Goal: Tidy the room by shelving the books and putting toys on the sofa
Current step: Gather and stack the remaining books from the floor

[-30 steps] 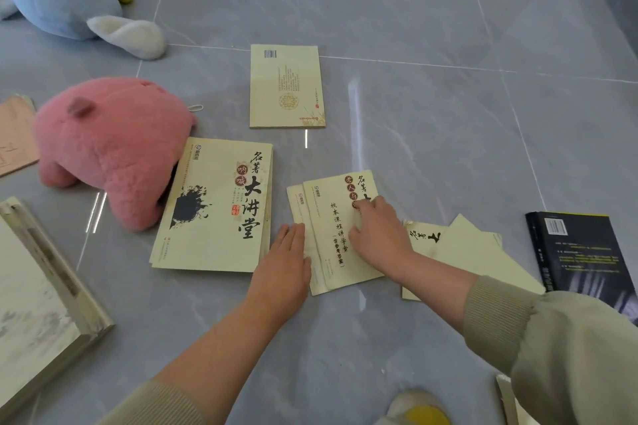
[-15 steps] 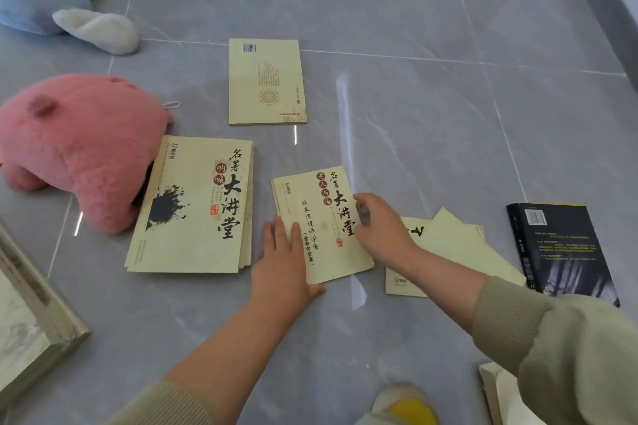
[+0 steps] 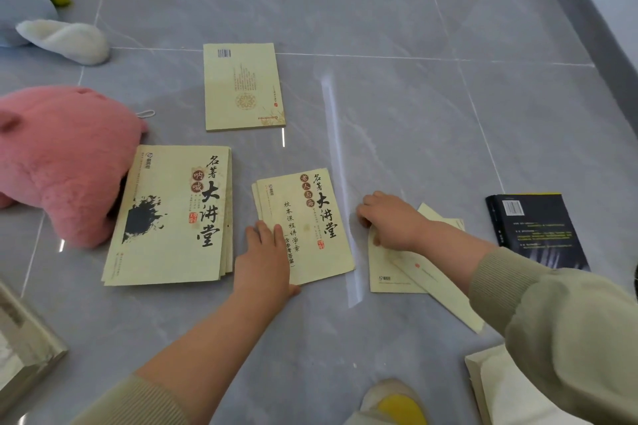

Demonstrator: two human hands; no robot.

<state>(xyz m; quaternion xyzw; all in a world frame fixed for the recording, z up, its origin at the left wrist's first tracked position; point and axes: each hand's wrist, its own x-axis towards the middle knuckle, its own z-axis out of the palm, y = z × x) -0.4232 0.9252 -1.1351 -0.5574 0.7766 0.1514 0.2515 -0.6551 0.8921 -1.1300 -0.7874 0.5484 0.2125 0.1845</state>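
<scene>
On the floor: grey glossy floor tiles point(image 3: 397, 28) carry everything, and the books and toys all lie on them.
Left hand point(image 3: 264, 259): palm down, fingers straight and pressed together, resting on the lower left corner of the middle booklets point(image 3: 307, 224).
Middle booklets: a thin cream stack, front cover up with black brush lettering. It is slightly fanned at its left edge and lies between the large booklets point(image 3: 172, 217) and the loose booklets point(image 3: 397, 272).
Right hand point(image 3: 390, 221): knuckles up, fingers curled, tips at the upper left corner of the loose booklets. I cannot tell whether they pinch the paper.
Loose booklets: cream, overlapping at angles, partly under the right forearm. They are near the middle booklets but not touching them.
Large booklets: a cream stack with an ink-blot cover, just left of the left hand. The left edge meets the pink plush toy point(image 3: 58, 162).
Pink plush toy: at the left, cut off by the frame edge.
Blue plush toy point(image 3: 20, 0): in the top left corner, with a white limb, well apart from both hands.
Back-cover book point(image 3: 243, 86): cream, barcode side up, alone beyond the middle booklets.
Black book point(image 3: 537, 231): at the right, barcode side up, beyond the right forearm.
Frame edges: a thick pale book point(image 3: 24, 348) sits at the lower left. Open white pages point(image 3: 500, 386) show at the lower right, partly behind the olive sleeve point(image 3: 569, 321).
</scene>
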